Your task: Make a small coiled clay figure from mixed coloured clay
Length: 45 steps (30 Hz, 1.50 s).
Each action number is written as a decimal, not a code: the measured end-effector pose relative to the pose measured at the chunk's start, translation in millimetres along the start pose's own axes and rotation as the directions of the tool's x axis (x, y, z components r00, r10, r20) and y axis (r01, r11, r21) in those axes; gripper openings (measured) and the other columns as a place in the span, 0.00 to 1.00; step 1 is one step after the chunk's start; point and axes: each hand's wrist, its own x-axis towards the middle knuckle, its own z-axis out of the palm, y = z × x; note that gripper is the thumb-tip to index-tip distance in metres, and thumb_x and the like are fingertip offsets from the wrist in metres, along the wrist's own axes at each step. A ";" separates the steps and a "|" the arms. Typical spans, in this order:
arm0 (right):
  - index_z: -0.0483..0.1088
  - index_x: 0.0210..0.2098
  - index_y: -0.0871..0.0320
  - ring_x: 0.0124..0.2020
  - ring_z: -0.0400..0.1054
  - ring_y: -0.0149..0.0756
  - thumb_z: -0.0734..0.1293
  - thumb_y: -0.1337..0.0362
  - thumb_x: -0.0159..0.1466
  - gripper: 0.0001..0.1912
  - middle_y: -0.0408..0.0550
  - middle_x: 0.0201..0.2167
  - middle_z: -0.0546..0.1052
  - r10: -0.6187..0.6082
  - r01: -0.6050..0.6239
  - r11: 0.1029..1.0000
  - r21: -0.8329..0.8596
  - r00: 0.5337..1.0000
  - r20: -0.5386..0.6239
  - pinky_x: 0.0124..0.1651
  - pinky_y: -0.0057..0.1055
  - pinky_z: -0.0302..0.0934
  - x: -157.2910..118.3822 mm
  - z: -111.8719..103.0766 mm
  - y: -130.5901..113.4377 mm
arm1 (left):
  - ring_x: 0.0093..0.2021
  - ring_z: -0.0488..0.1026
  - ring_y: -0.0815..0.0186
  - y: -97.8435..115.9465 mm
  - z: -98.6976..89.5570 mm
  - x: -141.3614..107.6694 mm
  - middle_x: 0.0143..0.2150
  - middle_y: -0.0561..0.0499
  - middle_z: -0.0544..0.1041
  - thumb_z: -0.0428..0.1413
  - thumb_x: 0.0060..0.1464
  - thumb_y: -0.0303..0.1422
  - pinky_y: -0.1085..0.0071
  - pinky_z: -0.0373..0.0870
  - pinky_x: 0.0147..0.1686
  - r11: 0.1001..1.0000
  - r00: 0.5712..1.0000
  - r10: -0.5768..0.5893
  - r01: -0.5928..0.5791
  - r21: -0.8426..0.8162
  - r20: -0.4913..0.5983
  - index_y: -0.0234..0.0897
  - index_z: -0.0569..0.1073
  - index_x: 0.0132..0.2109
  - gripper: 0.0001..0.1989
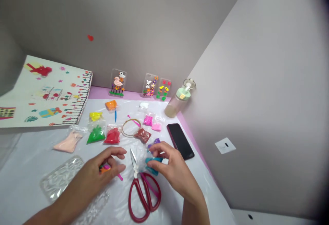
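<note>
My right hand (172,170) pinches a small clear bag of blue clay (153,166) between thumb and fingers. Between my hands lie scissors (140,197) with red handles, blades together and pointing away from me. My left hand (109,166) hovers left of the blades, thumb and fingers apart and curved, holding nothing. Orange and pink bits (104,168) show in the gap behind its thumb; what they belong to is hidden. A bag of purple clay (154,142) sits just beyond my right fingers, partly covered.
Bags of red clay (112,136), green clay (96,134) and several other colours lie beyond my hands. A phone (180,141) and a bottle (178,102) stand right. Decorated phone cases (118,82) lean on the wall; a clear textured case (63,175) lies left.
</note>
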 end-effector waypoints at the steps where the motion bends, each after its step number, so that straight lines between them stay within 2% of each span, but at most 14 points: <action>1: 0.75 0.40 0.52 0.42 0.69 0.35 0.73 0.69 0.59 0.10 0.40 0.38 0.73 -0.026 0.024 0.997 0.072 0.999 0.019 0.45 0.29 0.62 -0.3 2.4 -3.6 | 0.34 0.73 0.61 -0.5 5.7 -2.0 0.40 0.52 0.79 0.58 0.54 0.57 0.69 0.68 0.35 1.000 0.999 0.005 -0.004 -0.022 0.039 0.45 0.73 0.55 0.28; 4: 0.76 0.39 0.53 0.41 0.70 0.35 0.75 0.67 0.58 0.09 0.40 0.36 0.74 -0.065 0.049 0.987 0.156 0.994 0.093 0.44 0.28 0.63 1.7 9.6 -9.7 | 0.33 0.71 0.62 2.7 11.3 -3.0 0.33 0.55 0.75 0.56 0.57 0.54 0.70 0.65 0.35 0.999 0.988 0.033 -0.027 -0.038 0.152 0.42 0.76 0.43 0.21; 6: 0.76 0.38 0.54 0.40 0.71 0.36 0.73 0.64 0.61 0.05 0.41 0.35 0.76 -0.062 0.053 0.990 0.127 0.996 0.063 0.45 0.30 0.63 7.8 11.4 -9.5 | 0.35 0.70 0.62 5.7 5.9 -0.5 0.31 0.55 0.74 0.55 0.58 0.52 0.71 0.64 0.35 0.999 0.980 0.047 -0.045 -0.015 0.195 0.41 0.75 0.35 0.19; 9: 0.76 0.40 0.54 0.42 0.73 0.39 0.68 0.61 0.68 0.06 0.45 0.39 0.79 -0.051 0.045 0.997 -0.059 0.992 -0.113 0.48 0.34 0.63 26.8 11.6 -5.0 | 0.36 0.72 0.61 9.0 -10.2 6.7 0.31 0.55 0.76 0.55 0.58 0.46 0.71 0.63 0.36 0.993 0.965 0.051 -0.076 0.088 0.256 0.40 0.75 0.32 0.15; 11: 0.75 0.47 0.54 0.48 0.73 0.43 0.68 0.61 0.68 0.09 0.49 0.45 0.80 -0.072 0.020 0.965 -0.260 0.979 -0.193 0.52 0.38 0.63 43.3 14.5 -0.5 | 0.35 0.73 0.61 11.8 -21.5 13.6 0.30 0.54 0.77 0.56 0.57 0.42 0.71 0.63 0.34 0.975 0.946 0.078 -0.138 0.175 0.314 0.40 0.75 0.31 0.13; 14: 0.69 0.59 0.56 0.55 0.70 0.51 0.71 0.67 0.63 0.25 0.55 0.52 0.78 -0.111 0.018 0.874 -0.485 0.980 -0.163 0.57 0.45 0.62 64.9 24.3 7.5 | 0.34 0.74 0.61 18.9 -33.6 27.6 0.30 0.54 0.78 0.56 0.56 0.38 0.71 0.63 0.33 0.942 0.923 0.157 -0.247 0.227 0.352 0.40 0.76 0.30 0.10; 16: 0.66 0.62 0.58 0.55 0.70 0.52 0.69 0.72 0.62 0.29 0.57 0.52 0.78 -0.118 0.031 0.852 -0.523 0.984 -0.134 0.57 0.47 0.63 72.6 31.0 12.6 | 0.35 0.75 0.60 25.1 -38.3 38.7 0.30 0.53 0.78 0.56 0.56 0.38 0.70 0.64 0.35 0.925 0.925 0.208 -0.291 0.245 0.318 0.42 0.77 0.29 0.10; 22: 0.58 0.68 0.56 0.60 0.67 0.48 0.66 0.72 0.64 0.34 0.58 0.60 0.72 -0.235 0.129 0.921 -0.369 0.936 -0.261 0.63 0.46 0.62 59.8 36.2 17.9 | 0.50 0.73 0.52 37.5 -37.8 55.8 0.50 0.46 0.77 0.54 0.60 0.46 0.59 0.64 0.51 0.914 0.947 0.322 -0.312 0.261 0.005 0.43 0.77 0.51 0.18; 28: 0.66 0.62 0.53 0.53 0.70 0.43 0.68 0.72 0.64 0.28 0.53 0.52 0.73 -0.316 0.277 0.937 -0.213 0.933 -0.173 0.57 0.39 0.66 32.6 41.7 2.2 | 0.44 0.77 0.57 36.6 -16.4 41.8 0.42 0.51 0.81 0.54 0.63 0.48 0.65 0.69 0.46 0.941 0.946 0.322 -0.325 0.096 0.042 0.42 0.77 0.43 0.16; 31: 0.73 0.52 0.53 0.47 0.71 0.40 0.70 0.70 0.63 0.18 0.48 0.46 0.76 -0.250 0.241 0.964 -0.112 0.965 -0.083 0.51 0.33 0.66 23.8 41.9 -8.3 | 0.39 0.77 0.58 33.2 -14.4 35.4 0.34 0.52 0.81 0.53 0.63 0.45 0.65 0.69 0.42 0.940 0.941 0.332 -0.336 0.063 0.072 0.41 0.77 0.35 0.16; 34: 0.76 0.42 0.54 0.39 0.73 0.36 0.67 0.71 0.66 0.08 0.44 0.38 0.78 -0.176 0.176 0.984 0.007 0.983 0.051 0.44 0.29 0.66 24.7 35.4 -16.0 | 0.40 0.79 0.56 26.8 -19.3 30.0 0.36 0.51 0.83 0.55 0.62 0.44 0.64 0.70 0.43 0.944 0.944 0.320 -0.325 0.052 0.083 0.42 0.80 0.35 0.15; 37: 0.78 0.45 0.54 0.39 0.76 0.36 0.67 0.67 0.68 0.08 0.44 0.38 0.81 -0.169 0.182 0.978 -0.097 0.977 0.133 0.45 0.29 0.68 45.1 19.8 -15.4 | 0.46 0.79 0.53 16.9 -26.6 23.2 0.43 0.49 0.85 0.58 0.60 0.49 0.61 0.71 0.49 0.969 0.970 0.242 -0.242 0.040 0.002 0.45 0.83 0.46 0.17; 41: 0.77 0.47 0.58 0.50 0.75 0.42 0.60 0.65 0.74 0.13 0.52 0.47 0.81 -0.167 0.094 0.892 -0.443 0.978 -0.128 0.55 0.38 0.66 102.5 -10.8 -0.4 | 0.46 0.80 0.50 4.2 -35.7 11.6 0.45 0.47 0.84 0.55 0.59 0.55 0.60 0.74 0.47 0.993 0.993 0.116 -0.115 0.035 -0.035 0.48 0.79 0.56 0.25; 45: 0.73 0.52 0.60 0.55 0.72 0.46 0.66 0.61 0.73 0.13 0.53 0.53 0.77 -0.148 -0.015 0.823 -0.568 0.959 -0.241 0.58 0.50 0.67 156.3 -27.8 17.5 | 0.51 0.78 0.48 2.4 -39.8 3.8 0.47 0.48 0.84 0.55 0.59 0.56 0.58 0.73 0.51 0.994 0.993 0.113 -0.113 0.007 0.036 0.48 0.81 0.48 0.22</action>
